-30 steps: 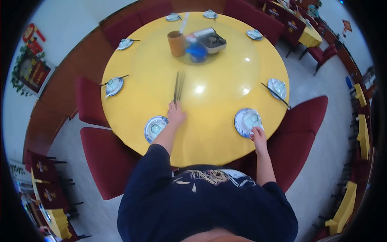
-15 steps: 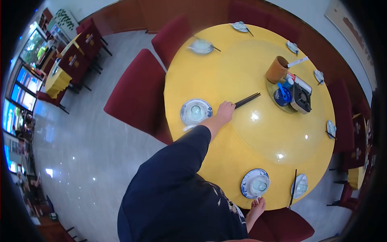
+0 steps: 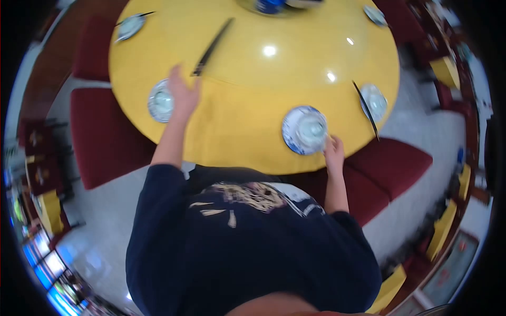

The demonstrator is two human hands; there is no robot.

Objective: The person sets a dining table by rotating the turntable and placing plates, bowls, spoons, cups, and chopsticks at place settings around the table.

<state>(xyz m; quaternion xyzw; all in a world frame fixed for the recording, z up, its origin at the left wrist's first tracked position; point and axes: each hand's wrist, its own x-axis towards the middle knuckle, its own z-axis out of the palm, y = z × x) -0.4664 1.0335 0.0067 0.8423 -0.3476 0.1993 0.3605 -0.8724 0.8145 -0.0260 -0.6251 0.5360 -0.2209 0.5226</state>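
My left hand (image 3: 184, 96), smeared by motion, is over the table with fingers apart and nothing visible in it. Just beyond its fingertips a bundle of dark chopsticks (image 3: 213, 46) lies on the glass turntable. Partly behind that hand sits a place setting with a patterned plate (image 3: 154, 105) and a glass. My right hand (image 3: 333, 150) is closed at the right edge of a blue-and-white plate (image 3: 289, 134), which carries a bowl and a glass cup (image 3: 313, 128). What its fingers pinch is too small to make out.
Another setting (image 3: 374, 101) with a dark pair of chopsticks (image 3: 367, 113) lies to the right. Further settings line the round yellow table (image 3: 232, 142). A blue container (image 3: 270, 5) stands at the top edge. Red chairs (image 3: 103, 137) surround the table.
My left hand has let go of the chopsticks and drawn back from them. The view has turned, with both arms now showing. My right hand stays beside the same plate.
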